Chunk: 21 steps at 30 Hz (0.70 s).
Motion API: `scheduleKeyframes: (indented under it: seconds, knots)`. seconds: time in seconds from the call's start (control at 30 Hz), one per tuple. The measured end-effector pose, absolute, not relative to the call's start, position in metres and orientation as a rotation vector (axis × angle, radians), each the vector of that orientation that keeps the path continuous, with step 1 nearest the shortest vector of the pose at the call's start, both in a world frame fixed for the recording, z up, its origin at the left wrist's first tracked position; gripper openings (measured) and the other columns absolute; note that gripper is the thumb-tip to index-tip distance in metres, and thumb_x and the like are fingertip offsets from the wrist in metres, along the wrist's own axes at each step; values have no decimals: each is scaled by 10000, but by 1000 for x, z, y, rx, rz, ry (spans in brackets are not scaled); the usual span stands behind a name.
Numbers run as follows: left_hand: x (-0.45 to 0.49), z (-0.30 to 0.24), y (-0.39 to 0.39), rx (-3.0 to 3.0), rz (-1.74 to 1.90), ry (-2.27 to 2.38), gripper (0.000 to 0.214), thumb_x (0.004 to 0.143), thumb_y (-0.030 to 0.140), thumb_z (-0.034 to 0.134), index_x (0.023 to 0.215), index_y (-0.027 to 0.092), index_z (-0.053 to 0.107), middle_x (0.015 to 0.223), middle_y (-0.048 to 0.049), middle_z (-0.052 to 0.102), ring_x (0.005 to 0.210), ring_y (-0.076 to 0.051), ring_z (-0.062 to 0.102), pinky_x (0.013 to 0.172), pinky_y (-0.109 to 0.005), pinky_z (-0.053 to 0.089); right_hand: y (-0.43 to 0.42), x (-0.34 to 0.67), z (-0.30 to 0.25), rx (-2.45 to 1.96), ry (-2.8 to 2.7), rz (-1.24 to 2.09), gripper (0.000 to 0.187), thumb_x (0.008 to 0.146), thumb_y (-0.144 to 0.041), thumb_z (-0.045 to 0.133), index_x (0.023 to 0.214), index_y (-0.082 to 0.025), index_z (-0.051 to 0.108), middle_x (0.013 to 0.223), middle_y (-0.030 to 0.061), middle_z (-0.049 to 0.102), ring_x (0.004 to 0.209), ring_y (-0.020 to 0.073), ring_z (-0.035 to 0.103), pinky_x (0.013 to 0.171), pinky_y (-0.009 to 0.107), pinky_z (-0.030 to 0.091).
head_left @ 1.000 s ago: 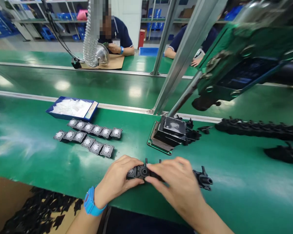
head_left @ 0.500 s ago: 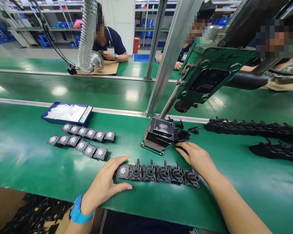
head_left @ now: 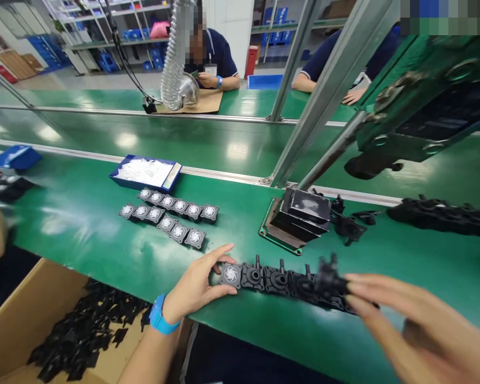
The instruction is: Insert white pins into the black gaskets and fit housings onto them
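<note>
A row of several black pump housings point(head_left: 278, 279) lies along the near edge of the green belt. My left hand point(head_left: 198, 285), with a blue watch at the wrist, rests at the row's left end, thumb and forefinger spread around the first housing with the white impeller point(head_left: 231, 274). My right hand point(head_left: 400, 320) is blurred near the row's right end and pinches a loose black housing point(head_left: 328, 277) at its fingertips, just above the row.
Two rows of black squares with white impellers point(head_left: 172, 216) lie beyond the left hand, a blue tray of white parts point(head_left: 146, 173) behind them. A black fixture on a green plate point(head_left: 300, 218) sits under a green press point(head_left: 416, 106). A carton of black parts point(head_left: 88, 330) stands below left. Other people work across the belt.
My right hand came back from the loose parts beside the fixture holding a black housing and now hovers at the row's right end. The left hand stayed at the left end.
</note>
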State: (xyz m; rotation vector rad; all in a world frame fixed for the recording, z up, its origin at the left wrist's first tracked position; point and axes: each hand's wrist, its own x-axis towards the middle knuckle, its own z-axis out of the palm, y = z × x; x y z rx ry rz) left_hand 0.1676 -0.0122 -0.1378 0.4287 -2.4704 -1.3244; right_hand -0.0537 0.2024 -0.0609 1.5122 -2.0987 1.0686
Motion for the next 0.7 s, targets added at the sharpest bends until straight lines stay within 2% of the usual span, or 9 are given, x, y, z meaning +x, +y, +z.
scheduleKeyframes:
  seconds: [0.07,0.13,0.27,0.47,0.6,0.7]
  knots:
    - [167,-139,-13,410,-1335,-2458,845,833,311,744,1515,278,246,1200,-76,672,961,-201,660,857,-362,562,181,-24,-59,1820,-1943,1100,68,886,-226,635,927,-239,688,916,-7,722,818,126,687,792,283,494]
    - [167,-141,-13,411,-1349,-2451,871,832,303,743,1526,269,219,1203,-82,668,972,-207,660,879,-373,555,157,0,-62,1902,-1897,1080,114,917,-165,589,971,-214,676,914,-11,726,826,97,683,837,274,454]
    - [167,-142,-13,395,-1405,-2420,897,846,288,725,1546,261,165,1217,-88,661,1005,-214,663,921,-384,541,125,25,-79,1897,-1945,1110,127,935,-142,571,985,-200,673,927,-18,728,842,76,678,860,268,395]
    - [166,-141,-14,373,-1428,-2393,914,843,276,732,1548,257,151,1224,-93,663,1072,-229,660,973,-402,520,113,28,-94,1968,-1953,1116,134,922,-124,581,956,-198,687,923,-7,732,839,83,678,865,280,382]
    - [167,-143,-14,359,-1412,-2386,878,828,276,748,1527,250,217,1230,-96,668,1099,-235,659,986,-412,519,110,25,-94,2029,-1944,1070,155,934,-109,548,957,-197,674,943,-11,730,826,75,670,878,280,389]
    - [168,-145,-15,346,-1374,-2381,703,829,301,748,1435,242,398,1259,-96,664,1141,-237,650,993,-397,520,110,24,-96,2061,-1944,1024,151,942,-111,532,958,-190,660,932,-20,725,794,68,660,916,283,396]
